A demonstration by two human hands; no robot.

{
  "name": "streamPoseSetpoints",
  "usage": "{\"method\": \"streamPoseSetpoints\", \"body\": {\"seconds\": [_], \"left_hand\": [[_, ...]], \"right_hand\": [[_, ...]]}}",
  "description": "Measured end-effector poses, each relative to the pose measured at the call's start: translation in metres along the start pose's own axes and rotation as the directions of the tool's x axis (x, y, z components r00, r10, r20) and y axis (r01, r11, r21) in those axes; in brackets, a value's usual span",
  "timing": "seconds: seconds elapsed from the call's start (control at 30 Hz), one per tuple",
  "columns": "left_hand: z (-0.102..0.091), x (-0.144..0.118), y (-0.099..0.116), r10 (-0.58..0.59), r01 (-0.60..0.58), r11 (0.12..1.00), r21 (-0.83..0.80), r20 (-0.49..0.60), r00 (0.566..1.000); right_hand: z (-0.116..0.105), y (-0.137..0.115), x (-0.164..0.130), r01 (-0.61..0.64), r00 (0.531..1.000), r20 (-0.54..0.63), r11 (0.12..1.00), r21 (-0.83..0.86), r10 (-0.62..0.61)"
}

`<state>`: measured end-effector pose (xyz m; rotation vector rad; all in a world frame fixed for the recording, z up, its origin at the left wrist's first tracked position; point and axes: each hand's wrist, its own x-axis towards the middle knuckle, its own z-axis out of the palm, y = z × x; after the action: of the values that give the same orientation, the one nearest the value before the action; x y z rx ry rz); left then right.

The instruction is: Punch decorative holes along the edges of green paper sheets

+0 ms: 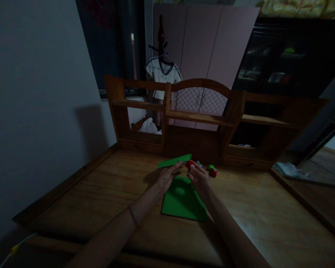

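Between the thumb and fingers of my right hand (197,175) is a small red piece (189,164); its exact kind is too small to make out. My left hand (168,176) is held just across from it, fingers stretched and apart, with nothing seen in them. Behind the left hand a long green strip (173,160) with dark marks at its right end lies at a slant. Below both hands is a flat green square sheet (181,201) on the wooden desk (123,186). Right of my right hand sit another red piece (213,172) and a green piece (211,167), each with a pale round spot.
A wooden shelf unit (205,118) stands along the back of the desk. The white wall (50,111) rises on the left. Beyond the shelf are a hanging white shirt (164,76) and a pink wardrobe (201,44). A raised wooden edge (307,201) borders the right side.
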<state>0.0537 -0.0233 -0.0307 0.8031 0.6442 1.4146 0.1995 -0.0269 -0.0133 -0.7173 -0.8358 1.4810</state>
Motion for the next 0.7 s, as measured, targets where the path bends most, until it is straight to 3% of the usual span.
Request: {"method": "streamPoseSetpoints", "body": {"seconds": [0.37,0.7], "left_hand": [[-0.004,0.002,-0.003,0.0,-0.001,0.997,0.083,0.015,1.0],[0.002,-0.003,0.002,0.022,-0.018,0.986,0.166,-0.023,0.999]], "right_hand": [[0.001,-0.005,-0.007,0.032,0.998,0.053,0.998,-0.05,-0.029],[0.008,-0.008,-0.011,0.031,0.999,0.011,0.997,-0.077,-0.03]]}}
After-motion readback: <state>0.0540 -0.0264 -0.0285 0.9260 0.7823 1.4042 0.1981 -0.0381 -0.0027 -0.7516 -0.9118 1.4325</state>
